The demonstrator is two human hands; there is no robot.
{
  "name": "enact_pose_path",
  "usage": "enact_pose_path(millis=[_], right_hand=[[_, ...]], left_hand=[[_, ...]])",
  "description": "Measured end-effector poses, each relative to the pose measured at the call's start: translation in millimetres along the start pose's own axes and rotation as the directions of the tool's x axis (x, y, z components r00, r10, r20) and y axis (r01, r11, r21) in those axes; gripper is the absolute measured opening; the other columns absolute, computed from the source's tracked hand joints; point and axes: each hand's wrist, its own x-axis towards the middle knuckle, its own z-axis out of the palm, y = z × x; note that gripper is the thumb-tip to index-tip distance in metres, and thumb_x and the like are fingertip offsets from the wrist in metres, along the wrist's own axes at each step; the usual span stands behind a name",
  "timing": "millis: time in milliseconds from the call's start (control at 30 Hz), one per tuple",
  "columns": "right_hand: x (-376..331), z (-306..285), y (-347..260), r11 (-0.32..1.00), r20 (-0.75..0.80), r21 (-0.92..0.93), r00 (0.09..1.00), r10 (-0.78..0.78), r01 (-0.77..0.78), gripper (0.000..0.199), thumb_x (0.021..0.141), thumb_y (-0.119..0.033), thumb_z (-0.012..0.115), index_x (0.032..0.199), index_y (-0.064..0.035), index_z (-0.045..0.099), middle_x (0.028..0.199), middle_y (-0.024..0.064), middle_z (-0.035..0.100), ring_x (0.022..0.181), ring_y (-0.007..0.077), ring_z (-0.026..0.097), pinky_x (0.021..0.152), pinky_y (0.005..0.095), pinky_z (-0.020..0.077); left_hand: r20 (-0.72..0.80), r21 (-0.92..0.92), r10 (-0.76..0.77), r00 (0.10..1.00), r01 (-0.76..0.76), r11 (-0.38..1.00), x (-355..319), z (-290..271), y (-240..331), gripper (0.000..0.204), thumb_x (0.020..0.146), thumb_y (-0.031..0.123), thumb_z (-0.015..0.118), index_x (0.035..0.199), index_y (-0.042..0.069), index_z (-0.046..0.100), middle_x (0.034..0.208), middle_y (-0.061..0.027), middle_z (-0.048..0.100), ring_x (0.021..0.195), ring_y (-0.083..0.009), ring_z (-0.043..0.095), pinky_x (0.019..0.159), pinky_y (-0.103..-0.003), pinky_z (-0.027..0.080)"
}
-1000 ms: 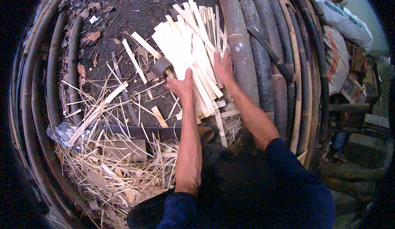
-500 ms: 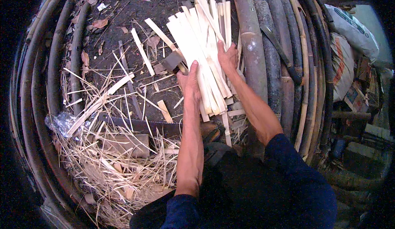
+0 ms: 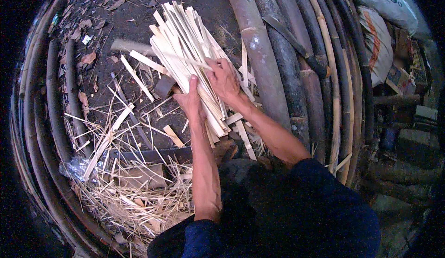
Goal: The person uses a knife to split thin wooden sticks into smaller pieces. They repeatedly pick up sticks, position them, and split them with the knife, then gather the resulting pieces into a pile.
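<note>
A bundle of pale bamboo strips (image 3: 178,40) lies fanned out on the dark ground in front of me. My left hand (image 3: 191,101) grips its left side near the lower end, thumb on top. Above the bundle, my right hand (image 3: 224,82) is closed with its fingers pinching one bamboo strip (image 3: 134,47), which is smeared by motion and points left across the others. Beside my left hand lies a tool with a dark squarish head (image 3: 164,86) and a wooden handle, partly hidden by that hand. A few loose strips (image 3: 137,78) lie left of the bundle.
A handsaw (image 3: 153,155) lies by a heap of thin shavings (image 3: 143,204) and a wooden block (image 3: 143,176). Long bamboo poles (image 3: 259,49) run along the right, with a dark-bladed knife (image 3: 288,39) on them. More poles (image 3: 34,105) edge the left; sacks (image 3: 374,44) stand far right.
The bundle now lies lower, its strips gathered closer. My right hand has moved from the bundle's right side to over its top, with one strip swung leftward. The view has shifted.
</note>
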Motion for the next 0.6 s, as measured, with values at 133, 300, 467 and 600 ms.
enact_pose_path(millis=[133,300,467,600], right_hand=[[0.7,-6.9,33.4,0.945,-0.200,-0.259,0.968,0.150,-0.200,0.039,0.090,-0.019,0.051,0.126,-0.0053,0.049,0.111,0.0257,0.045,0.100,0.0397,0.050,0.084,0.0461,0.0426],[22.8,-7.3,62.1,0.856,-0.148,-0.193,0.876,0.459,-0.480,0.049,0.093,-0.024,0.045,0.135,-0.0018,0.037,0.123,0.0375,0.044,0.113,0.0523,0.045,0.094,0.0514,0.0398],[40.1,-3.6,68.9,0.897,-0.165,-0.083,0.893,0.418,-0.435,0.050,0.091,-0.021,0.048,0.135,-0.0014,0.036,0.107,0.0337,0.054,0.104,0.0467,0.051,0.090,0.0503,0.0411],[41.2,8.4,69.5,0.973,-0.273,-0.110,0.947,0.167,-0.203,0.056,0.086,-0.019,0.053,0.135,0.0030,0.035,0.110,0.0287,0.051,0.102,0.0433,0.050,0.092,0.0471,0.0386]], left_hand=[[-0.018,0.083,0.105,0.994,-0.103,0.991,3.9,-2.1,-3.3,0.079,0.072,0.023,0.079,0.124,-0.015,0.033,0.116,-0.0236,0.051,0.097,-0.0263,0.056,0.084,-0.037,0.047],[0.000,0.060,0.047,0.999,-0.046,0.997,15.9,-6.7,-15.6,0.078,0.071,0.023,0.079,0.122,-0.014,0.033,0.115,-0.0235,0.052,0.096,-0.0261,0.056,0.082,-0.037,0.048],[-0.022,0.036,-0.015,1.000,0.016,0.999,11.4,-7.3,-9.4,0.076,0.070,0.025,0.080,0.118,-0.013,0.036,0.113,-0.0235,0.052,0.093,-0.0262,0.057,0.080,-0.037,0.049],[-0.066,0.094,-0.027,0.997,0.033,0.995,4.4,-4.5,-0.2,0.076,0.070,0.025,0.081,0.118,-0.012,0.035,0.111,-0.0231,0.053,0.093,-0.0271,0.058,0.078,-0.038,0.051]])
